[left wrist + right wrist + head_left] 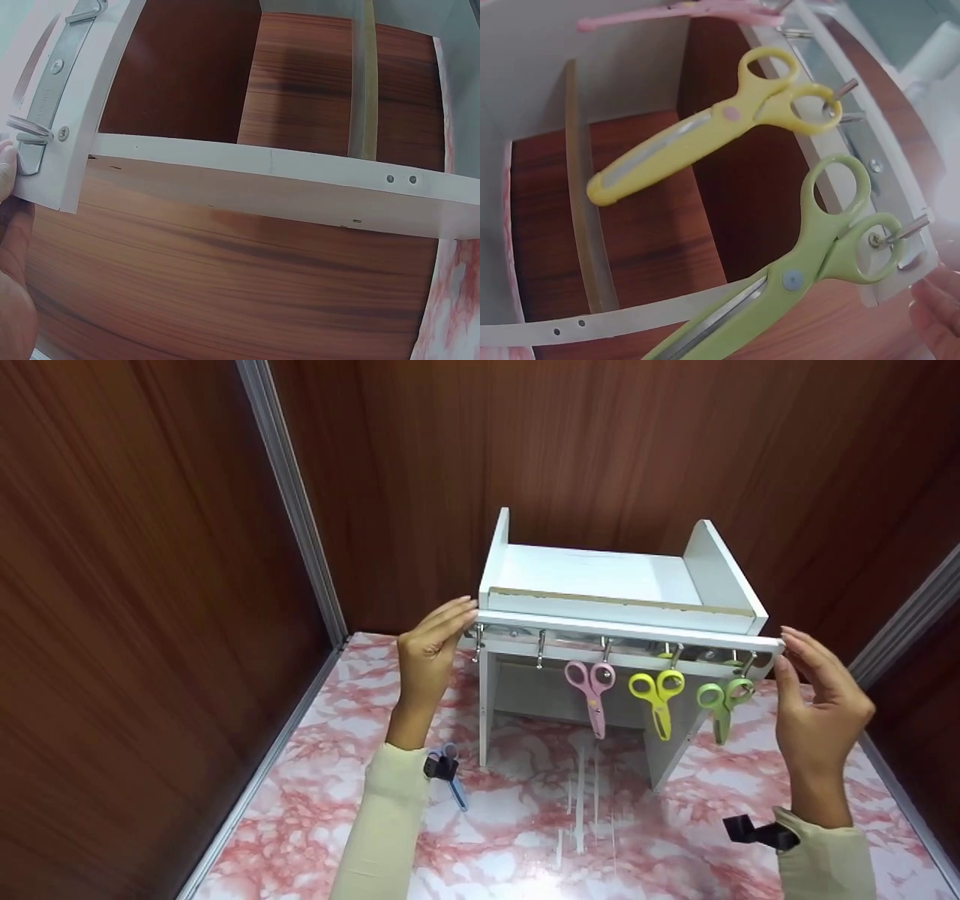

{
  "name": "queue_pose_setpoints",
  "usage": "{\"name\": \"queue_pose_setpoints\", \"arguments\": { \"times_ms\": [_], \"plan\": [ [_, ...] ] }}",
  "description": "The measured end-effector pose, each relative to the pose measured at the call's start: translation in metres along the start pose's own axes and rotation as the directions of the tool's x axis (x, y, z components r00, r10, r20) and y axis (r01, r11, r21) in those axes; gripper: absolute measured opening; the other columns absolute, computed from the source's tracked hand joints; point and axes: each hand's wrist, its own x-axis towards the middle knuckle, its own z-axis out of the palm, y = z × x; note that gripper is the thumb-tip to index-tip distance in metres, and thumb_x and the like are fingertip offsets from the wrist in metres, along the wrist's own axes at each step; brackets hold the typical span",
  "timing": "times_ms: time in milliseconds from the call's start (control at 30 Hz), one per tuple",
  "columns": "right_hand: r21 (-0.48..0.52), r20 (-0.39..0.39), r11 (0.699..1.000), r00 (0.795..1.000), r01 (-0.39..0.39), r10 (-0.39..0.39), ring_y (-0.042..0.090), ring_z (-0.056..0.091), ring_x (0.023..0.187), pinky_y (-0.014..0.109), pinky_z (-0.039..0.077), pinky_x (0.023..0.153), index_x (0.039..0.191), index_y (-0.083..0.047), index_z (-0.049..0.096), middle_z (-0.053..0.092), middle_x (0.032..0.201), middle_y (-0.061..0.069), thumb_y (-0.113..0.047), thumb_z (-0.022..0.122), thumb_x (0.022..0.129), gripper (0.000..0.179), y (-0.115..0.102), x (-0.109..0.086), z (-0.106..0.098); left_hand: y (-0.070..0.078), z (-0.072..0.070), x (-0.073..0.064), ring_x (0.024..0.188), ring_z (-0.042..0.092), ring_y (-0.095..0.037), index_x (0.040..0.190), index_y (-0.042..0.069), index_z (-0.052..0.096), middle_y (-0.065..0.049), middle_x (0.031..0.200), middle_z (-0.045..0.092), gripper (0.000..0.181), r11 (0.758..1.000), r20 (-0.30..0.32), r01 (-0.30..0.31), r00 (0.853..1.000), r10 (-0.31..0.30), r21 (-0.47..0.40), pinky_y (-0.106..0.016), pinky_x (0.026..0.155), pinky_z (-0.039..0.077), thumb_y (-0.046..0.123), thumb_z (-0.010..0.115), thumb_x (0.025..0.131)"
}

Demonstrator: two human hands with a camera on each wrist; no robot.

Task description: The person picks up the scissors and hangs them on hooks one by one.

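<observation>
A white hook rail (637,631) with a metal strip and several hooks runs along the front of a small white shelf unit (592,574). At its left end my left hand (433,649) pinches the board, the thumb in front and a finger behind in the left wrist view. My right hand (825,709) holds the other end between thumb and fingers. Pink scissors (595,709), yellow scissors (661,712) and green scissors (720,720) hang by finger loops from hooks on the right part. The two leftmost hooks carry nothing.
Blue scissors (457,793) lie on the marbled red-and-white table (300,810), partly hidden by the left wrist's black strap mount. Brown wood-look panels (405,450) enclose the back and sides, with metal trim (296,502) at the left corner.
</observation>
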Motion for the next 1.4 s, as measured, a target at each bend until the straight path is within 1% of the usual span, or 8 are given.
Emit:
{"name": "queue_pose_setpoints", "arguments": {
  "times_ms": [200,400,533,667,800,900,1200,1400],
  "plan": [
    [0.011,0.02,1.0,1.0,0.003,-0.003,0.034,0.062,0.102,0.028,0.052,0.089,0.101,0.013,0.067,0.065,0.107,0.026,0.015,0.065,0.08,0.021,0.006,0.003,-0.001,0.0,0.0,0.001,0.104,0.064,-0.023,0.099,0.004,0.074,-0.008,0.106,0.07,0.019,1.0,0.021,0.011,1.0,-0.011,0.018,-0.034,0.091,0.052,-0.003,0.068,0.082],
    [0.059,0.033,0.998,0.999,-0.006,0.004,0.032,0.064,0.099,0.026,0.054,0.085,0.099,0.016,0.066,0.064,0.104,0.03,0.018,0.065,0.078,0.021,0.01,0.006,-0.003,0.0,-0.001,0.0,0.105,0.064,-0.023,0.1,0.005,0.074,-0.006,0.106,0.07,0.019,0.999,0.023,0.027,0.999,-0.028,0.032,-0.033,0.091,0.052,-0.001,0.069,0.082],
    [0.059,0.046,0.998,0.999,0.002,-0.005,0.033,0.064,0.099,0.025,0.054,0.084,0.097,0.017,0.066,0.065,0.103,0.029,0.019,0.066,0.077,0.02,0.013,0.007,-0.005,0.001,0.0,0.001,0.101,0.065,-0.028,0.096,0.001,0.074,-0.011,0.102,0.07,0.019,1.0,0.006,0.005,1.0,-0.005,0.019,-0.032,0.089,0.053,-0.007,0.069,0.079],
    [0.076,0.056,0.997,0.998,0.017,-0.022,0.035,0.063,0.1,0.025,0.054,0.084,0.094,0.017,0.067,0.065,0.104,0.028,0.02,0.067,0.075,0.02,0.017,0.009,-0.005,0.01,0.0,0.006,0.097,0.065,-0.034,0.093,-0.004,0.073,-0.017,0.098,0.07,0.021,1.0,-0.005,-0.02,1.0,0.02,0.021,-0.033,0.088,0.054,-0.014,0.069,0.075],
    [0.119,0.047,0.992,0.998,0.033,-0.039,0.036,0.064,0.098,0.026,0.054,0.083,0.092,0.019,0.066,0.065,0.102,0.029,0.023,0.067,0.072,0.021,0.023,0.009,-0.005,0.019,-0.001,0.011,0.097,0.065,-0.035,0.091,-0.007,0.073,-0.02,0.097,0.07,0.019,1.0,-0.003,-0.012,1.0,0.012,0.016,-0.034,0.088,0.054,-0.016,0.069,0.075],
    [0.147,0.035,0.988,0.998,0.041,-0.047,0.036,0.065,0.097,0.028,0.054,0.083,0.09,0.02,0.065,0.064,0.099,0.03,0.025,0.067,0.07,0.021,0.025,0.008,-0.004,0.02,-0.001,0.011,0.097,0.065,-0.034,0.091,-0.007,0.073,-0.019,0.097,0.07,0.018,1.0,-0.001,0.0,1.0,0.0,0.012,-0.034,0.088,0.054,-0.015,0.069,0.075],
    [0.106,0.012,0.994,0.999,0.04,-0.041,0.032,0.066,0.094,0.026,0.054,0.083,0.088,0.018,0.067,0.067,0.097,0.026,0.022,0.069,0.07,0.019,0.021,0.007,-0.002,0.012,-0.003,0.009,0.097,0.065,-0.033,0.093,-0.004,0.073,-0.018,0.099,0.07,0.02,0.999,0.001,-0.036,0.999,0.036,0.026,-0.033,0.089,0.053,-0.013,0.069,0.076],
    [0.132,0.014,0.99,0.999,0.045,-0.048,0.034,0.066,0.094,0.027,0.055,0.082,0.087,0.02,0.066,0.065,0.095,0.029,0.024,0.069,0.068,0.019,0.022,0.009,-0.002,0.021,-0.003,0.014,0.098,0.065,-0.034,0.094,-0.005,0.073,-0.019,0.099,0.069,0.021,0.999,0.02,-0.017,1.0,0.016,0.045,-0.033,0.089,0.053,-0.015,0.069,0.076]
  ]
}}
